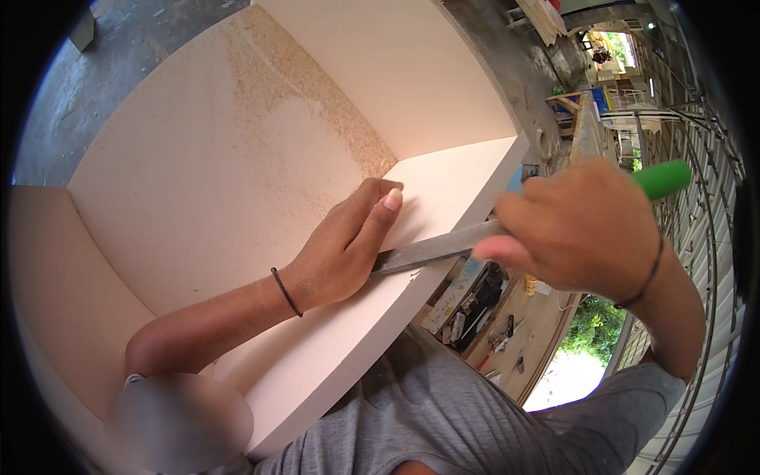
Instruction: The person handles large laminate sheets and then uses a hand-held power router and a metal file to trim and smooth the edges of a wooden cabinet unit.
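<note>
My right hand (590, 229) is closed round a flat grey metal file (435, 248), whose green handle (663, 179) sticks out past the far side of my fist. The file slants down to the left over the edge of a pale panel (467, 170). Its far end disappears beside the base of my left thumb. My left hand (348, 241) rests at that panel, fingers curled and thumb laid along them; what lies under its palm is hidden. The panel forms one side of a large pale box-like piece (190, 158), with sawdust (293, 87) scattered inside.
Grey concrete floor (150, 32) shows beyond the box. Lower right, a wooden workbench (507, 372) carries several hand tools and a tool tray (475, 309). A ribbed metal wall (712, 317) with rods runs along the right. A blurred rounded shape (178, 423) covers the lower left.
</note>
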{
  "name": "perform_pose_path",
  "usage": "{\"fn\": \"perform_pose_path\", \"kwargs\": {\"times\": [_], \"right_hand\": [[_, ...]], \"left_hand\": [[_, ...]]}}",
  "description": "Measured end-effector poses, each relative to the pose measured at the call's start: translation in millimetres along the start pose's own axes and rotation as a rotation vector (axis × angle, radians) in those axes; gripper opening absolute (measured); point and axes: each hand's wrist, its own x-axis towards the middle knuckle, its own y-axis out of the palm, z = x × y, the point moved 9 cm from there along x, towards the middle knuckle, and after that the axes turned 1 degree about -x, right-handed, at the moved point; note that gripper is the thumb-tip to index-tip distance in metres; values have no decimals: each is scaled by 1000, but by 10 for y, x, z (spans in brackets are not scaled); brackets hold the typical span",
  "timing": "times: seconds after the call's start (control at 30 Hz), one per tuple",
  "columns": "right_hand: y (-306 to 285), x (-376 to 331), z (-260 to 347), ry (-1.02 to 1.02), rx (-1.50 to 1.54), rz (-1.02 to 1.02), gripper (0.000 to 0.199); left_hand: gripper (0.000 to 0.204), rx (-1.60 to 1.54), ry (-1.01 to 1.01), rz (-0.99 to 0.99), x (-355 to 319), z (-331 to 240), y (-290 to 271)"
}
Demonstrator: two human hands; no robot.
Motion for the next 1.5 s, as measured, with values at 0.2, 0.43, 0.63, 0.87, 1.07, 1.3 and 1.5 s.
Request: {"fn": "perform_pose_path", "kwargs": {"times": [0.2,0.43,0.63,0.87,1.07,1.3,1.5], "right_hand": [[-184,-372,-121,99,-22,72,49],[86,45,-107,25,39,60,47],[-180,-359,-173,100,-16,65,47],[148,3,-208,34,41,5,45],[-85,-439,-354,132,-27,52,48],[296,28,-371,63,39,-22,48],[-22,-562,-531,180,43,45,49]], "left_hand": [[45,-6,114,30,-41,-487,158],[48,-79,-3,-1,108,21,-2],[45,-64,128,64,60,-475,187],[46,-13,105,-79,230,6,-38],[44,-3,189,-34,267,-529,209],[47,43,99,-107,477,20,-58],[41,77,254,-77,474,-609,248]]}}
